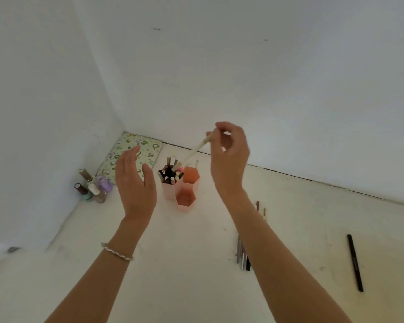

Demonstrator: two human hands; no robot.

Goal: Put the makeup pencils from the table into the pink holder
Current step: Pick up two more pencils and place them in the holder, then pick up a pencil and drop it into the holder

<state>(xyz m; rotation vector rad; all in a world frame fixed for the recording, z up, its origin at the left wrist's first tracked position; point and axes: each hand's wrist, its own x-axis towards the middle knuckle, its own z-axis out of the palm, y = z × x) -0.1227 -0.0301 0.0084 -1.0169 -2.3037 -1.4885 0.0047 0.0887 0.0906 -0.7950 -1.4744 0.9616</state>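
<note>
Over the white table (196, 264), a cream pencil (197, 148) slants below the right hand (230, 159) grip.

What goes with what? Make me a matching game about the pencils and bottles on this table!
Things:
1. cream pencil
2. black pencil
3. nail polish bottles

Places:
A. lying alone at the right of the table
B. pinched by the right hand, pointing down at the pink holder
C. standing upright beside the patterned case

Pairs: 1-B, 2-A, 3-C
</note>
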